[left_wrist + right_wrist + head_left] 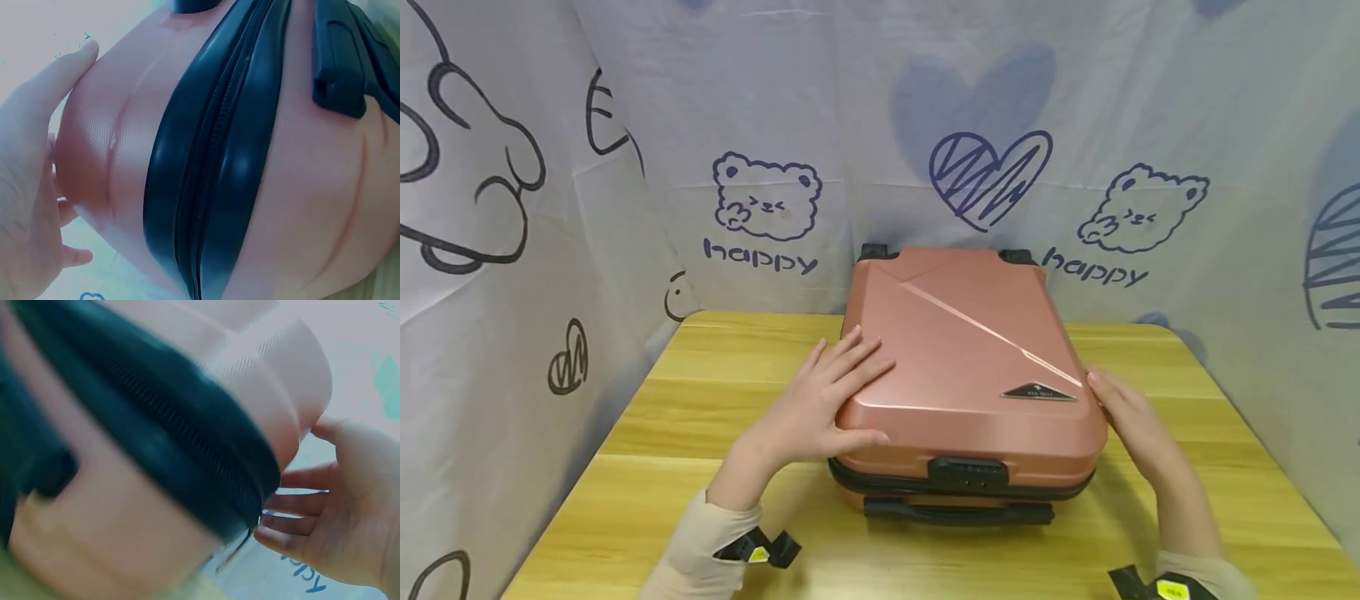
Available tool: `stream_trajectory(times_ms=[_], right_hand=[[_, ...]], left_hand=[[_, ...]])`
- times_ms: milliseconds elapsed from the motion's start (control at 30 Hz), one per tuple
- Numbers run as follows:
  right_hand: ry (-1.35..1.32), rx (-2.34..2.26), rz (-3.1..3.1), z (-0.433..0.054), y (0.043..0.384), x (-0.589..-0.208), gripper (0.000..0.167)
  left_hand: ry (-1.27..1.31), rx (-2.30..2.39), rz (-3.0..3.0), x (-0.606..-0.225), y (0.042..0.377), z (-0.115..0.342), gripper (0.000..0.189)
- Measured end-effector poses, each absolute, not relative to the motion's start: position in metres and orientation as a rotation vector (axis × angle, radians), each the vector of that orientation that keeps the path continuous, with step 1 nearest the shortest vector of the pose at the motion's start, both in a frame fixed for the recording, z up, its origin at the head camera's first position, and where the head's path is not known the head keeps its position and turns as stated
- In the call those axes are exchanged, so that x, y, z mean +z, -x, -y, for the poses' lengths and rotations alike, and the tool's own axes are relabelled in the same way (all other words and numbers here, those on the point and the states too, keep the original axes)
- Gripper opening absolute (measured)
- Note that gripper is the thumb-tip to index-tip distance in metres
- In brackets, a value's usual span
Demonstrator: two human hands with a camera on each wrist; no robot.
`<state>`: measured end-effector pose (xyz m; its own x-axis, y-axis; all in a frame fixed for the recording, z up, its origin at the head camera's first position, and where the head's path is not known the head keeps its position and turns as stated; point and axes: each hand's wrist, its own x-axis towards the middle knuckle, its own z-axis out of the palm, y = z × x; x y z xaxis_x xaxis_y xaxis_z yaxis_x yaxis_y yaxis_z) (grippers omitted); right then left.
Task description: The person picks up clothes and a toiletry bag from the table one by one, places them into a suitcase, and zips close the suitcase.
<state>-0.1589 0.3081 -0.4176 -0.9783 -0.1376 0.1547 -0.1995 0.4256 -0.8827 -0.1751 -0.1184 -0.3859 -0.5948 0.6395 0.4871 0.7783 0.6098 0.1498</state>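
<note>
A pink hard-shell suitcase (955, 333) lies flat on the wooden table, its black handle (958, 512) and combination lock (967, 473) facing me. My left hand (820, 400) rests on the lid's near left corner with fingers spread and straight. At the right side, my right hand (1138, 421) touches the shell near its front corner. In the right wrist view its extended fingers lie along the edge beside the black zipper (181, 425), close to a thin zipper pull (234, 551). The left wrist view shows the zipper band (212, 137) running closed around the front.
The wooden table (700, 392) extends to both sides of the suitcase. Behind it hangs a white curtain (880, 100) with printed bears and hearts, which also covers both sides. The suitcase's black wheels (874, 250) are close to the back curtain.
</note>
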Motion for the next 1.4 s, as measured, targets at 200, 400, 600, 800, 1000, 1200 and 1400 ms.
stream_trajectory(times_ms=[200, 400, 600, 800, 1000, 1200, 1400], right_hand=[[-0.307, 1.413, 2.667, -0.316, 0.141, -0.438, 0.051], [-0.474, 1.45, 2.55, -0.318, 0.128, -0.459, 0.042], [-0.514, 1.471, 2.5, -0.324, 0.124, -0.471, 0.042], [-0.386, 1.329, 2.528, -0.33, 0.124, -0.476, 0.018], [-0.366, 1.118, 2.435, -0.333, 0.122, -0.474, 0.013], [-0.572, 0.806, 2.234, -0.336, 0.127, -0.477, 0.016], [-0.643, 0.469, 2.158, -0.335, 0.132, -0.481, 0.047]], left_hand=[[1.189, -0.448, 2.399, -0.388, 0.174, 0.114, 0.101], [1.189, -0.483, 2.406, -0.389, 0.174, 0.114, 0.104], [1.179, -0.513, 2.411, -0.389, 0.175, 0.114, 0.102], [1.178, -0.517, 2.415, -0.39, 0.175, 0.113, 0.101], [1.183, -0.527, 2.399, -0.39, 0.174, 0.112, 0.1], [1.184, -0.542, 2.401, -0.391, 0.174, 0.112, 0.099], [1.179, -0.546, 2.414, -0.39, 0.173, 0.112, 0.1]])
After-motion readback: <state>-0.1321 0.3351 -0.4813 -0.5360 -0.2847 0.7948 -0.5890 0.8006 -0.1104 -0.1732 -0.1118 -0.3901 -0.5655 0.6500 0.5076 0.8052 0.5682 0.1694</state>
